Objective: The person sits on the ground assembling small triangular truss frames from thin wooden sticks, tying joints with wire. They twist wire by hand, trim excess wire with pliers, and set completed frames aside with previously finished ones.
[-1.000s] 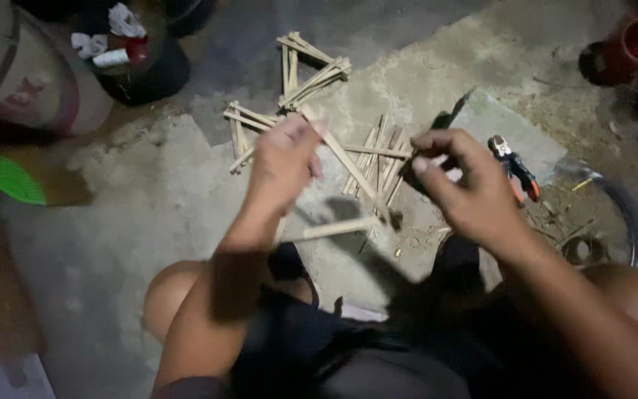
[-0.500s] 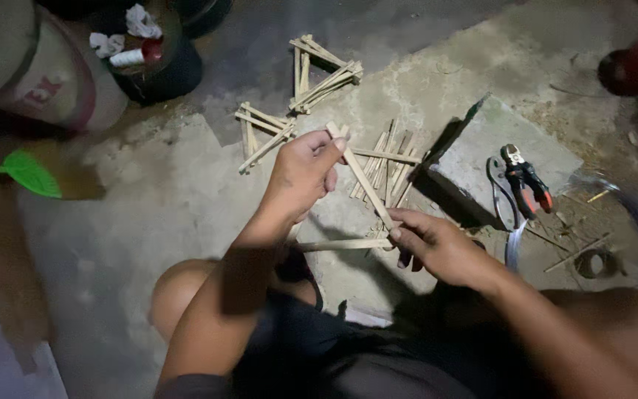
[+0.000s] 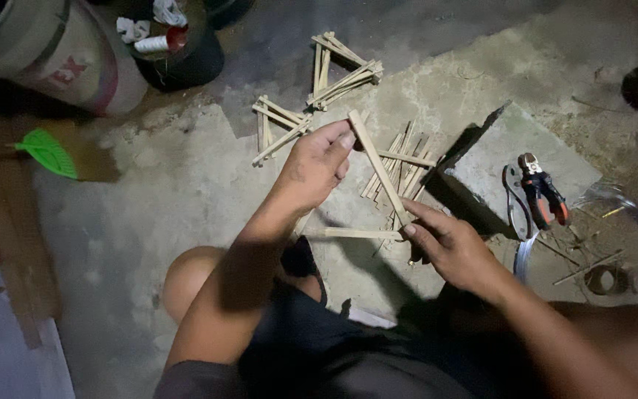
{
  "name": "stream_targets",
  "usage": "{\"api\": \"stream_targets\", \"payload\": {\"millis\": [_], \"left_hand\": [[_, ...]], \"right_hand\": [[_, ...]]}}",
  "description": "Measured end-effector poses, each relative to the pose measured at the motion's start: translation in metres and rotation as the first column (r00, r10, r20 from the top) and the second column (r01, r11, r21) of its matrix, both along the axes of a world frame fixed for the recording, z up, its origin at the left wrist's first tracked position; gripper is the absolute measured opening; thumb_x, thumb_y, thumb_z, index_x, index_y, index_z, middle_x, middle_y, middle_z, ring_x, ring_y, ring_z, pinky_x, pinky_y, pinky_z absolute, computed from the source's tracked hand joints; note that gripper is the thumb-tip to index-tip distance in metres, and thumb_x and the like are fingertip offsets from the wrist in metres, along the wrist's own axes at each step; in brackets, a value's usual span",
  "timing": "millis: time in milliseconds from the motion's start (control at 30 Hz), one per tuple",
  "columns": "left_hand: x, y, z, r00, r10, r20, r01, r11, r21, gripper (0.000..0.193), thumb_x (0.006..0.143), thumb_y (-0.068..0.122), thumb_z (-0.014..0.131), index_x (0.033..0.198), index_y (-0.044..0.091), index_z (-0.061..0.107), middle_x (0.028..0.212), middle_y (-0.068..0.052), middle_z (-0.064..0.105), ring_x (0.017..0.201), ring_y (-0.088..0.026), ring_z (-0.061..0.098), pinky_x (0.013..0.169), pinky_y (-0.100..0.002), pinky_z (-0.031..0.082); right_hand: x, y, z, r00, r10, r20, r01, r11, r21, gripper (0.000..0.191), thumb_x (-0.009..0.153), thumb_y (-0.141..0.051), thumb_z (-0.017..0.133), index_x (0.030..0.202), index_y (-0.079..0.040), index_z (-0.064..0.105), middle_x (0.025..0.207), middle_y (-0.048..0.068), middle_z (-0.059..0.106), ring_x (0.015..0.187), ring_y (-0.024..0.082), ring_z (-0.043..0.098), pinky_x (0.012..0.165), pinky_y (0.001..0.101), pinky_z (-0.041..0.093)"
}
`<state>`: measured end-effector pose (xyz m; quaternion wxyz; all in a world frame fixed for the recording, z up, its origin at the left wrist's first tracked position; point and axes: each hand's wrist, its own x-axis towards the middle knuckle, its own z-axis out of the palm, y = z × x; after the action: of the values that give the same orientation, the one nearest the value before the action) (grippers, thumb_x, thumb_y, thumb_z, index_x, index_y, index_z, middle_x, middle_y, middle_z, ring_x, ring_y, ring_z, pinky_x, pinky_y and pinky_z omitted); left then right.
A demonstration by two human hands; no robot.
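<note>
My left hand (image 3: 317, 164) pinches the top end of a thin bamboo stick frame (image 3: 378, 168) held above the concrete floor. My right hand (image 3: 448, 247) grips the lower corner, where the slanting stick meets a horizontal stick (image 3: 352, 233). Behind the frame lies a loose pile of bamboo sticks (image 3: 400, 159). Two finished stick triangles lie farther back: one (image 3: 278, 127) near my left hand and another (image 3: 341, 70) beyond it.
Red-handled pliers (image 3: 540, 193) rest on a grey stone slab (image 3: 503, 159) at the right, beside a coil of wire (image 3: 629, 251). A white bucket (image 3: 60, 63) and a dark pot of rubbish (image 3: 179, 44) stand at the upper left. A green leaf-shaped object (image 3: 47, 151) lies at the left.
My right hand has dropped from the upper end of the stick to its lower corner, near the horizontal stick. The left hand keeps its hold at the top. The view has shifted slightly.
</note>
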<state>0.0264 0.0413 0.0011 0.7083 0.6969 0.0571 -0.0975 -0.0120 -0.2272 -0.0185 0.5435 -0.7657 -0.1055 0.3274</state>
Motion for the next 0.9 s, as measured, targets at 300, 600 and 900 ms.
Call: {"api": "stream_targets", "payload": {"millis": [300, 600, 900], "left_hand": [[-0.001, -0.006, 0.017, 0.997, -0.061, 0.044, 0.052, 0.983, 0.177, 0.027, 0.107, 0.025, 0.051, 0.121, 0.007, 0.066, 0.078, 0.006, 0.062, 0.058, -0.003, 0.044, 0.051, -0.023, 0.041], [0.003, -0.016, -0.001, 0.99, 0.117, 0.075, -0.135, 0.932, 0.335, 0.04, 0.106, 0.036, 0.059, 0.088, 0.002, 0.071, 0.068, 0.003, 0.062, 0.062, -0.006, 0.049, 0.057, -0.024, 0.043], [0.003, -0.015, 0.0, 0.986, 0.113, 0.122, -0.146, 0.94, 0.308, 0.036, 0.104, 0.034, 0.059, 0.108, 0.002, 0.073, 0.071, 0.0, 0.067, 0.067, -0.007, 0.056, 0.063, -0.025, 0.047]], "right_hand": [[-0.004, 0.002, -0.011, 0.995, 0.018, 0.098, -0.017, 1.0, -0.013, 0.049, 0.098, -0.016, 0.06, 0.147, -0.016, 0.055, 0.097, 0.001, 0.07, 0.082, 0.008, 0.061, 0.073, 0.025, 0.054], [-0.002, 0.002, -0.023, 0.999, -0.026, -0.041, 0.027, 1.0, 0.005, 0.05, 0.1, -0.017, 0.059, 0.15, -0.017, 0.054, 0.093, 0.004, 0.072, 0.079, 0.011, 0.062, 0.071, 0.027, 0.055], [-0.007, 0.002, -0.02, 0.996, -0.018, 0.086, 0.025, 0.996, -0.082, 0.052, 0.099, -0.02, 0.059, 0.15, -0.02, 0.053, 0.091, 0.004, 0.076, 0.08, 0.011, 0.067, 0.072, 0.0283, 0.057]]}}
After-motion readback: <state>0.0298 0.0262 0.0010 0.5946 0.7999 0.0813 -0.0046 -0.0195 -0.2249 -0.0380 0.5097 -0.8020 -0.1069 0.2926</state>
